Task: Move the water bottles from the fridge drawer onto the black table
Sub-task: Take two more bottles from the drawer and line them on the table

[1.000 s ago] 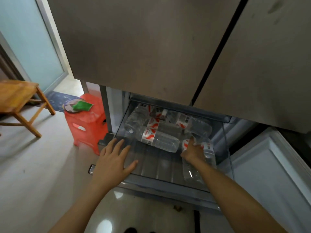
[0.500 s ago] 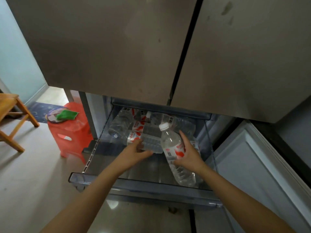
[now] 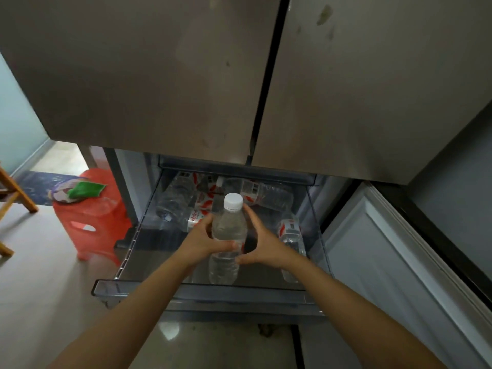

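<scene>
a person is lifting a clear water bottle (image 3: pixel 229 230) upright above the pulled-out fridge drawer (image 3: pixel 186 291) with 2 hands, its white cap (image 3: pixel 233 201) pointing up and its label mostly hiding behind them. the left hand (image 3: pixel 199 241) is gripping the bottle's middle, fingers (image 3: pixel 207 222) and thumb wrapping around it. the right hand (image 3: pixel 266 246) is touching its right side, fingers lying straight and spread apart. other bottles (image 3: pixel 266 194) are lying on their sides in the drawer, showing red-and-white labels whose writing is too blurred to read. a red stool (image 3: pixel 90 217) is standing left of the fridge.
</scene>
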The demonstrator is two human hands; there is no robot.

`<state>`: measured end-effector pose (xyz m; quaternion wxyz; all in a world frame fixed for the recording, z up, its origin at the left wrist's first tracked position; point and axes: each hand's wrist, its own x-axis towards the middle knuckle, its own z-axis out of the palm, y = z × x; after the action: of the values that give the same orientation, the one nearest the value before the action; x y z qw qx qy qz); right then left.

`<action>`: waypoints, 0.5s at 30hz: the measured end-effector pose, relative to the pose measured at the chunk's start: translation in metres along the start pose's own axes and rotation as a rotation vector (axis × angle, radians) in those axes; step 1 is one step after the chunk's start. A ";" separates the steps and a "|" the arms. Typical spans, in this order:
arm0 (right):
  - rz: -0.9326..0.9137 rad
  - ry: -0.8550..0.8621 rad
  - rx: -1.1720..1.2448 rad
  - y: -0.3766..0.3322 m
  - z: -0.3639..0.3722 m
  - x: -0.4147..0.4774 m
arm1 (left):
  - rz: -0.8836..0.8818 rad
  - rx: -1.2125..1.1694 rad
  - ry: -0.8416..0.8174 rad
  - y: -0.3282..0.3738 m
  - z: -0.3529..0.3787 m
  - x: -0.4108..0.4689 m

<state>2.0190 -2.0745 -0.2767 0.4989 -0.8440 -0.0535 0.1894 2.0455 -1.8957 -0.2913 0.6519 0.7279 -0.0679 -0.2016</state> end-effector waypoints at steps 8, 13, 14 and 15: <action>0.546 0.391 -0.333 0.054 -0.050 0.016 | 0.004 -0.018 0.367 -0.003 -0.013 0.002; 0.680 0.428 -0.383 0.073 -0.047 0.032 | 0.012 -0.129 0.391 -0.003 -0.013 0.001; 0.707 0.439 -0.394 0.072 -0.046 0.034 | 0.018 -0.160 0.394 -0.003 -0.013 0.000; 0.735 0.451 -0.402 0.072 -0.045 0.037 | 0.025 -0.185 0.399 -0.003 -0.013 0.000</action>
<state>2.0630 -2.1367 -0.3295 0.2248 -0.9068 0.3228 0.1515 2.0499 -1.8829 -0.2933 0.7187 0.6897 0.0722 -0.0507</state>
